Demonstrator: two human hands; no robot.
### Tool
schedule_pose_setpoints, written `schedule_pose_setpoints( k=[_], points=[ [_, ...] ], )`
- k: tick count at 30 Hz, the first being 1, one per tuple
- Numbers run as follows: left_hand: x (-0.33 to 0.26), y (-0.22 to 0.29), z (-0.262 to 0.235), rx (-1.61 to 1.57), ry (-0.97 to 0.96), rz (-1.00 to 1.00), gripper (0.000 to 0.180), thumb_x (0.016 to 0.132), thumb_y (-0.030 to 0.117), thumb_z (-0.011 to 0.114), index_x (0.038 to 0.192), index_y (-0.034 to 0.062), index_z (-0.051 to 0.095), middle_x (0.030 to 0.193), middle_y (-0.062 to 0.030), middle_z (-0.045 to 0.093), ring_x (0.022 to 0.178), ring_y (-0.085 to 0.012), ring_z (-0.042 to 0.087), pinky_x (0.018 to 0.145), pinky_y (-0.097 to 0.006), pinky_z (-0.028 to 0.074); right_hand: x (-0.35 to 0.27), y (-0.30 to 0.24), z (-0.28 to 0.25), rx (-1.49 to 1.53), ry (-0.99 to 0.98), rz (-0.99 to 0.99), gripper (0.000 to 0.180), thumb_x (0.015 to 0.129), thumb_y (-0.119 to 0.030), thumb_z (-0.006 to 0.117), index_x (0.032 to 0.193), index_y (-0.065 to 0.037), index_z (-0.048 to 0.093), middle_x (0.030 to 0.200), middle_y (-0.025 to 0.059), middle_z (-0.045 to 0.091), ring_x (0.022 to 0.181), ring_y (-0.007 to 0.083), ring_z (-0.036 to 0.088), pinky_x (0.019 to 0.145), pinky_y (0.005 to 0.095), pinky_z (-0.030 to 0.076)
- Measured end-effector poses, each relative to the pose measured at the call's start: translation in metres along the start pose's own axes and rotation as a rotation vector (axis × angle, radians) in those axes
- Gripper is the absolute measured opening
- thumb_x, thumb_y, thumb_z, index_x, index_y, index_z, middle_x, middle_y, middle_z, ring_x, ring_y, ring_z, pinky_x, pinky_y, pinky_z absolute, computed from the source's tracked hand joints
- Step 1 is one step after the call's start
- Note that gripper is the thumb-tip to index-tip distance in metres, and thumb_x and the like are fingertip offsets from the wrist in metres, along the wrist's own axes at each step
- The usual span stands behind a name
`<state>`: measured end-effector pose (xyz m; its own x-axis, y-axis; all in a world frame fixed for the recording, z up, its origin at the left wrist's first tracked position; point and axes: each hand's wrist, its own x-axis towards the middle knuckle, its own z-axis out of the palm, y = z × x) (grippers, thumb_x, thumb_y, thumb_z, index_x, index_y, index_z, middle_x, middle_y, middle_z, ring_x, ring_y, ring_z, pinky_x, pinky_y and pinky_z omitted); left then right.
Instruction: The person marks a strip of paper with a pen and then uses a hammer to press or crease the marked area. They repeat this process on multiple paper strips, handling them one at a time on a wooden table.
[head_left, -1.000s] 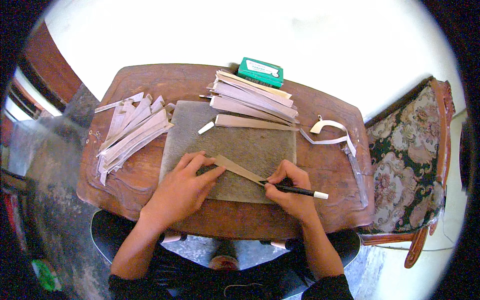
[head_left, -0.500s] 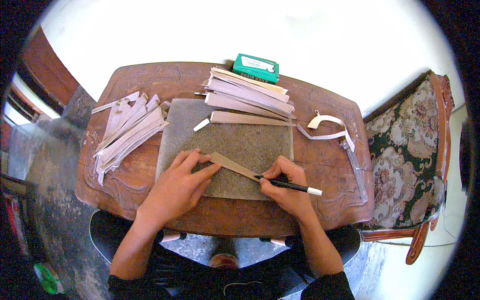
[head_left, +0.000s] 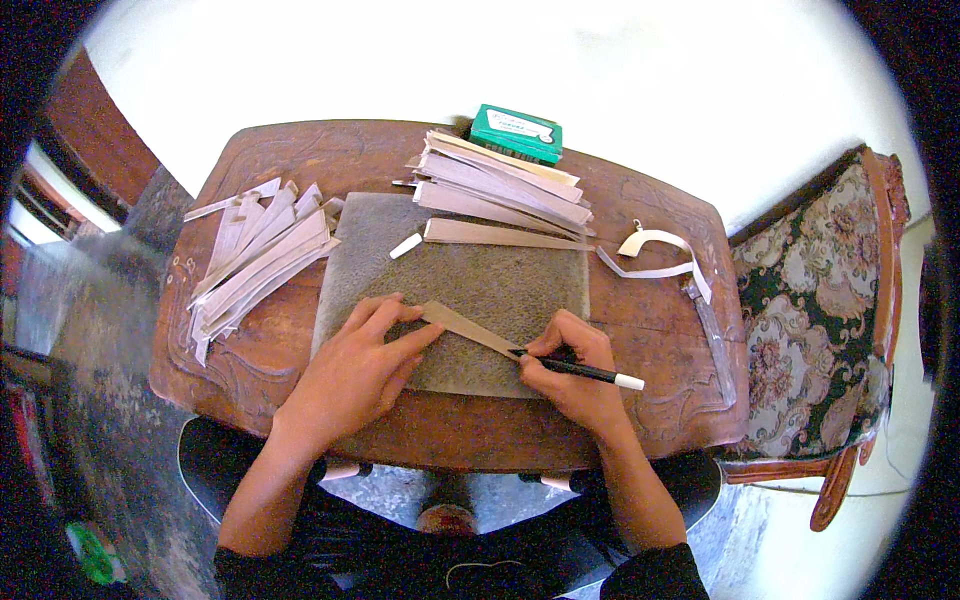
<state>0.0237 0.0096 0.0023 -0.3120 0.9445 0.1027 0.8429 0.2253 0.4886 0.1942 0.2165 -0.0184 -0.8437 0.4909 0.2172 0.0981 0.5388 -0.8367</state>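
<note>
A thin, tapered strip of wood or card (head_left: 468, 329) lies aslant on the grey-brown board (head_left: 375, 268). At the strip's left end, my left hand (head_left: 360, 355) grips it between thumb and fingertips. My right hand (head_left: 578, 392) holds a black marker pen (head_left: 592, 373) like a pencil, its tip touching the strip's right end. The pen's white back end points right. Farther up the board rests a loose white pen cap (head_left: 405, 246). Just beyond the cap, a pile of similar strips (head_left: 505, 190) overlaps the board's far edge.
More strips (head_left: 265, 262) are heaped on the left of the carved wooden table (head_left: 640, 400). Behind the far pile sits a green box (head_left: 516, 133). A curled pale band (head_left: 665, 271) lies at the right. Beside the table stands a floral upholstered chair (head_left: 800, 340).
Both hands, the pen and the strip stay almost in place. The view has shifted very slightly.
</note>
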Motion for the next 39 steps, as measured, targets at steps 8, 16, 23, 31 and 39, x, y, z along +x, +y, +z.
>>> schedule_pose_setpoints(
  k=[8, 16, 23, 31, 39],
  points=[
    [0.000, 0.000, 0.001, 0.000, 0.004, -0.004, 0.037, 0.090, 0.010, 0.060, 0.126, 0.0156, 0.062, 0.132, -0.0123, 0.054, 0.129, -0.0419, 0.044, 0.108, -0.048, 0.040, 0.000, 0.001, 0.001, -0.023, 0.009, -0.018, 0.019, 0.067, -0.009, 0.074, 0.071, -0.004, 0.056, 0.069, 0.0102, 0.056, 0.062, 0.0244, 0.058, 0.058, 0.0340, 0.046],
    [0.001, 0.001, 0.000, -0.003, 0.008, 0.002, 0.038, 0.089, 0.010, 0.060, 0.126, 0.0153, 0.062, 0.131, -0.0125, 0.054, 0.128, -0.0420, 0.044, 0.108, -0.048, 0.040, 0.001, 0.003, 0.001, 0.006, 0.005, -0.016, 0.020, 0.066, -0.010, 0.074, 0.071, -0.004, 0.056, 0.069, 0.0106, 0.057, 0.062, 0.0247, 0.058, 0.058, 0.0338, 0.046],
    [0.000, 0.000, 0.001, 0.032, 0.022, 0.023, 0.039, 0.088, 0.010, 0.060, 0.127, 0.0147, 0.061, 0.130, -0.0126, 0.054, 0.128, -0.0415, 0.045, 0.108, -0.048, 0.039, -0.001, 0.005, 0.000, 0.055, 0.014, 0.041, 0.020, 0.068, -0.009, 0.075, 0.072, -0.004, 0.056, 0.069, 0.0082, 0.059, 0.063, 0.0195, 0.058, 0.057, 0.0322, 0.046],
    [-0.001, 0.003, 0.013, 0.106, 0.047, 0.066, 0.047, 0.082, 0.005, 0.061, 0.129, 0.0129, 0.059, 0.130, -0.0114, 0.053, 0.128, -0.0387, 0.044, 0.111, -0.054, 0.033, -0.004, 0.008, -0.003, 0.115, 0.059, 0.023, 0.020, 0.068, -0.008, 0.076, 0.073, -0.004, 0.056, 0.069, 0.0072, 0.059, 0.064, 0.0179, 0.059, 0.058, 0.0314, 0.047],
    [0.001, 0.008, 0.011, 0.123, -0.001, 0.052, 0.057, 0.076, 0.003, 0.064, 0.132, 0.0154, 0.056, 0.129, -0.0101, 0.050, 0.128, -0.0369, 0.043, 0.111, -0.058, 0.032, -0.003, 0.004, -0.006, 0.015, 0.017, 0.026, 0.023, 0.066, -0.012, 0.076, 0.071, -0.004, 0.055, 0.069, 0.0095, 0.057, 0.062, 0.0226, 0.058, 0.057, 0.0331, 0.046]
  ],
)
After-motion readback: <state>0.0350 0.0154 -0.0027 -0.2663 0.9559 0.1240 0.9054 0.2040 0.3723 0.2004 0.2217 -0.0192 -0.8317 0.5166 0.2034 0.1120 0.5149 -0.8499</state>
